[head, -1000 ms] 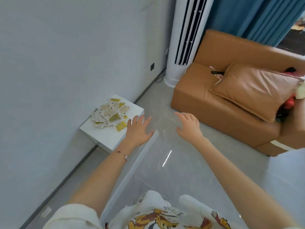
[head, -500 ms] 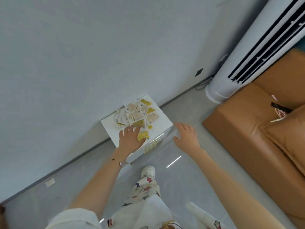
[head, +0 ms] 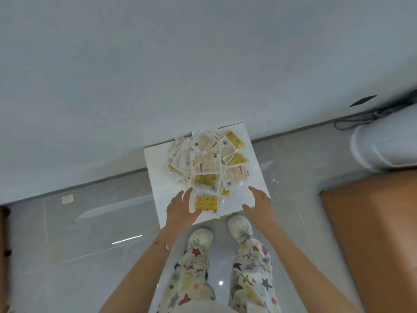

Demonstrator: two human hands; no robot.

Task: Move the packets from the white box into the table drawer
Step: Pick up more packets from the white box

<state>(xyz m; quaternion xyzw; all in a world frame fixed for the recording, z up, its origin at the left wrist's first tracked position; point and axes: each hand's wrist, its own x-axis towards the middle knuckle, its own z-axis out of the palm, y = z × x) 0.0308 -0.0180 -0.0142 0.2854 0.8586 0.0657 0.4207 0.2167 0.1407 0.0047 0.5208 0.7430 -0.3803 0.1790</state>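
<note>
A white box stands on the floor against the wall, right in front of my feet. On its top lies a loose heap of several packets, some pale beige, some yellow. One yellow packet lies apart at the near edge. My left hand hovers with spread fingers just left of that packet, holding nothing. My right hand is over the box's near right corner, fingers relaxed and empty. No table drawer is in view.
A grey wall rises behind the box. The base of a white standing air conditioner with cables is at the right, and a tan sofa corner below it. A brown furniture edge shows at the far left. The floor is glossy grey tile.
I have stepped up to the box and now look straight down on it. Both hands have come over its near edge; the left hand moved beside the lone yellow packet.
</note>
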